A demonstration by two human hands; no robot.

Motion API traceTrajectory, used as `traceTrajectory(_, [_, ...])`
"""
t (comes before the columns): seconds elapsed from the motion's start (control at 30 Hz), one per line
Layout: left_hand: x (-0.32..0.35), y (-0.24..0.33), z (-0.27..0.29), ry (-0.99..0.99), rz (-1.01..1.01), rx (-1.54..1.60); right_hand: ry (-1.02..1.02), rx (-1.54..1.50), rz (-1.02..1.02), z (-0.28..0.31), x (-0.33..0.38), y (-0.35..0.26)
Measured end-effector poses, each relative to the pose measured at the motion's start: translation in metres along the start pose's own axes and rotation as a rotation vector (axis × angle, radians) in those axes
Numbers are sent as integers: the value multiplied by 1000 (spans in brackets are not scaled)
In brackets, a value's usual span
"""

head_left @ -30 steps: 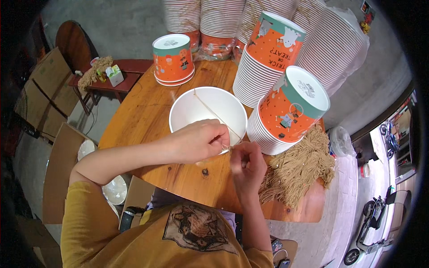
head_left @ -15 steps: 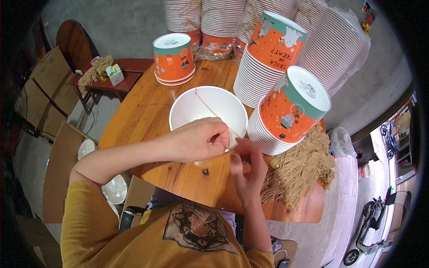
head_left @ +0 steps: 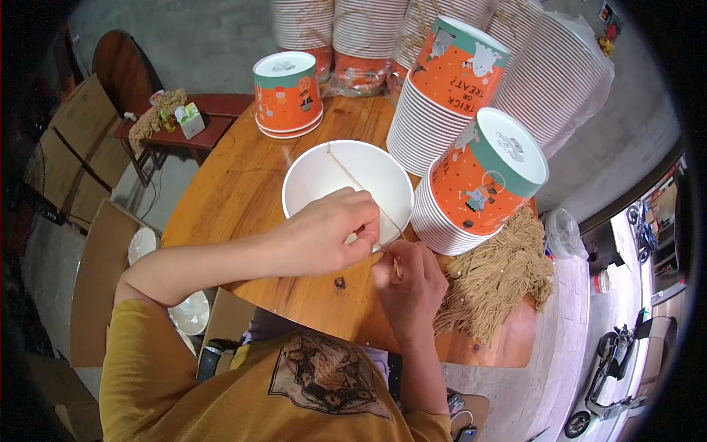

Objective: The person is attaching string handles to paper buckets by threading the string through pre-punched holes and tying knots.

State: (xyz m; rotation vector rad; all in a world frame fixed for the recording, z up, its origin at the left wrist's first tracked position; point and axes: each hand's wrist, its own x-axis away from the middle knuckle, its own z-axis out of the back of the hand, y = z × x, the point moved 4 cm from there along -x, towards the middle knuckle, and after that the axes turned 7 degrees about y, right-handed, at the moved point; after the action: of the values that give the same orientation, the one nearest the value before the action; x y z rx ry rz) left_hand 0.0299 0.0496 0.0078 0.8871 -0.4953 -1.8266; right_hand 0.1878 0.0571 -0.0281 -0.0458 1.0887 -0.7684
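Observation:
An open white paper bucket [head_left: 308, 177] stands upright on the table with its mouth facing up. A thin tan cord [head_left: 346, 169] runs across that mouth from the far rim to the near right side. My left hand [head_left: 335, 230] is closed at the near rim, its fingertips pinching the cord there. Just right of it, my right hand [head_left: 411, 283] is closed, thumb and fingers gripping the cord close to the rim. The fingers partly hide the cord's near end and how it is fastened.
Upside-down orange and green bucket stacks stand close on the right [head_left: 479, 180] and at far left [head_left: 287, 92]. A heap of tan cords [head_left: 501, 276] lies by the right table edge. Plastic-wrapped bucket stacks [head_left: 552, 74] line the back. An open cardboard box [head_left: 110, 287] holds buckets at left.
My right hand has closed from a looser, raised-finger pose and now grips the cord. My left hand stays at the near rim, its fingers slightly shifted.

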Motion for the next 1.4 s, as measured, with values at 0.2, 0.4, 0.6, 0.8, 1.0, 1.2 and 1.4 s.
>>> traceTrajectory(0.2, [2, 6, 0, 74, -84, -70, -74, -115, -118, 2, 12, 4])
traceTrajectory(0.4, [2, 0, 8, 85, -77, -62, -255, -360, -499, 8, 12, 13])
traceTrajectory(0.6, [21, 9, 13, -33, 8, -78, -209, -163, -189, 26, 4, 18])
traceTrajectory(0.8, [42, 10, 19, 25, -292, -373, -198, -105, -29, 33, -26, 5])
traceTrajectory(1.0, [53, -3, 34, 50, -324, -418, -223, -217, 57, -1, -43, -11])
traceTrajectory(1.2, [53, -21, 30, 39, -326, -192, -267, -277, 8, -25, -46, -13])
traceTrajectory(1.4, [46, -11, 26, 167, -88, -40, -303, -284, -79, -26, -51, -13])
